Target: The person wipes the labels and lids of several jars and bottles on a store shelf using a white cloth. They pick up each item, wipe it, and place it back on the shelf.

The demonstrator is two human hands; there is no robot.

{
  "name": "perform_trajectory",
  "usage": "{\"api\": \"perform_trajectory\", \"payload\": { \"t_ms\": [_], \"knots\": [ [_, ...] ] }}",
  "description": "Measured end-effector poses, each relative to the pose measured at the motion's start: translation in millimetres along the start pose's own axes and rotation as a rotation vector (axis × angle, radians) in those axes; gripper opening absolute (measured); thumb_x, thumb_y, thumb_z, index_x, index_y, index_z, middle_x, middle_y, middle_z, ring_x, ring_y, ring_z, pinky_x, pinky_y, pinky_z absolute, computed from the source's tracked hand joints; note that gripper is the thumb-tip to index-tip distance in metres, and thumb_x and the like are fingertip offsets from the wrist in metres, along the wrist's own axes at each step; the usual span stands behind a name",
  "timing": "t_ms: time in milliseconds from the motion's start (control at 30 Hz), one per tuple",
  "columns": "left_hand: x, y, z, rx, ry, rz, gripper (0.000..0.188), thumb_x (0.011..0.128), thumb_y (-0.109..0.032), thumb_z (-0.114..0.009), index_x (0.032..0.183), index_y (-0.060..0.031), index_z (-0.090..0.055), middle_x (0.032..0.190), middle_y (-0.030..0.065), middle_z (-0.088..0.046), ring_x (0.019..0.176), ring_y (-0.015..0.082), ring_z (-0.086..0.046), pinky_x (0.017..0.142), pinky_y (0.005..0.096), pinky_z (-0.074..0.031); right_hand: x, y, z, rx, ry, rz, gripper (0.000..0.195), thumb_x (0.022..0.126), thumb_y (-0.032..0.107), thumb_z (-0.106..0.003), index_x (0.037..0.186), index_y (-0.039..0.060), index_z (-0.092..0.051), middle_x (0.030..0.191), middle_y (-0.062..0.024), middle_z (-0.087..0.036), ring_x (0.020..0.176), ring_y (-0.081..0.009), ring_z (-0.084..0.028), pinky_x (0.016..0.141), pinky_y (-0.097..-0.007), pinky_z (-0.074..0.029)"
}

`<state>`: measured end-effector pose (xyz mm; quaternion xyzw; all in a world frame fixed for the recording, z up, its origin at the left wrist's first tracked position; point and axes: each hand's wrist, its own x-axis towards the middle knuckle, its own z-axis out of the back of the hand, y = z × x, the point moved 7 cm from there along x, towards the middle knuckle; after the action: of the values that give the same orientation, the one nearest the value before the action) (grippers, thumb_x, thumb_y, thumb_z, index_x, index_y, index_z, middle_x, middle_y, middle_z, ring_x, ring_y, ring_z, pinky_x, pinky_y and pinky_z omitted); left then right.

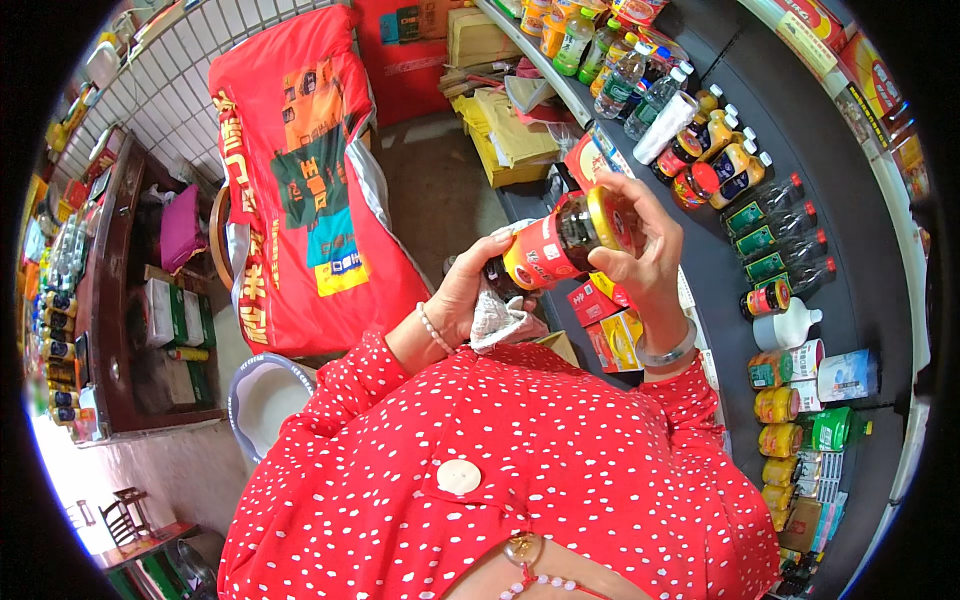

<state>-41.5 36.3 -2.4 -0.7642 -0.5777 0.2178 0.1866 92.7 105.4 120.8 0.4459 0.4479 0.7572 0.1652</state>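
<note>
A glass sauce jar (534,255) with a red-and-yellow label and a gold lid is held tilted in front of my chest. My left hand (457,296) grips its base through a pale patterned cloth (501,319), which hangs down below the jar. Around the lid end curl the fingers and thumb of my right hand (649,247). The dark contents show through the glass near the lid. Parts of the jar's base are hidden by the cloth and my left fingers.
On my right, a dark shelf (697,277) carries drink bottles (622,79), sauce jars (694,184) and a white jug (787,326). Boxes (611,334) sit on a lower level. A large red bag (315,187), a bin (262,405) and a wooden counter (112,300) stand to the left.
</note>
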Motion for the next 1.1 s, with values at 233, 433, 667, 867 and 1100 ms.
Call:
{"api": "perform_trajectory", "payload": {
  "t_ms": [233,433,667,867,1100],
  "knots": [
    [0.1,1.4,-25.0,-0.347,0.212,0.092,0.068,0.087,-0.059,-0.052,0.118,0.0010,-0.052,0.087,0.0182,-0.066,0.059,0.0237,-0.063,0.051,0.0405,-0.057,-6.2,-34.3,-23.9,0.340,0.109,-0.018,0.125,0.057,0.052,-0.089,0.148,-0.0016,-0.022,0.141,-0.0126,-0.041,0.133,-0.0224,-0.039,0.112,-0.0387,-0.029],
    [1.1,11.0,-10.6,-0.219,-0.009,0.058,0.061,0.088,-0.057,-0.054,0.112,-0.0016,-0.056,0.082,0.0129,-0.066,0.055,0.0234,-0.063,0.050,0.0318,-0.056,-10.7,-42.7,-53.8,0.385,0.190,-0.100,0.093,0.066,0.028,-0.090,0.139,0.0039,-0.039,0.138,-0.0092,-0.048,0.124,-0.0178,-0.049,0.102,-0.0334,-0.042],
    [-0.8,23.8,-6.4,-0.281,-0.001,0.158,0.088,0.078,-0.083,-0.043,0.121,-0.0061,-0.052,0.079,0.0151,-0.065,0.055,0.0249,-0.064,0.049,0.0387,-0.057,-17.0,-60.9,-59.1,0.535,0.070,-0.245,0.076,0.068,0.020,-0.081,0.133,0.0027,-0.046,0.126,-0.0088,-0.055,0.104,-0.0128,-0.057,0.090,-0.0284,-0.048],
    [-24.4,18.9,6.1,-0.151,0.126,-0.042,0.063,0.093,-0.036,-0.056,0.145,-0.0101,-0.031,0.120,0.0205,-0.059,0.084,0.0237,-0.068,0.071,0.0396,-0.060,9.8,-46.3,-35.8,0.366,-0.014,-0.028,0.058,0.067,0.008,-0.078,0.120,0.0014,-0.056,0.107,-0.0048,-0.063,0.094,-0.0144,-0.062,0.086,-0.0313,-0.050],
    [-69.1,-87.5,3.8,-0.002,0.052,-0.647,0.061,0.097,-0.046,-0.046,0.144,-0.0087,-0.037,0.136,0.0123,-0.051,0.116,0.0264,-0.055,0.093,0.0422,-0.050,3.9,-74.0,-46.1,0.101,0.121,-0.165,0.051,0.063,0.011,-0.081,0.109,0.0033,-0.061,0.100,-0.0064,-0.069,0.092,-0.0167,-0.066,0.084,-0.0321,-0.051]
  ]
}}
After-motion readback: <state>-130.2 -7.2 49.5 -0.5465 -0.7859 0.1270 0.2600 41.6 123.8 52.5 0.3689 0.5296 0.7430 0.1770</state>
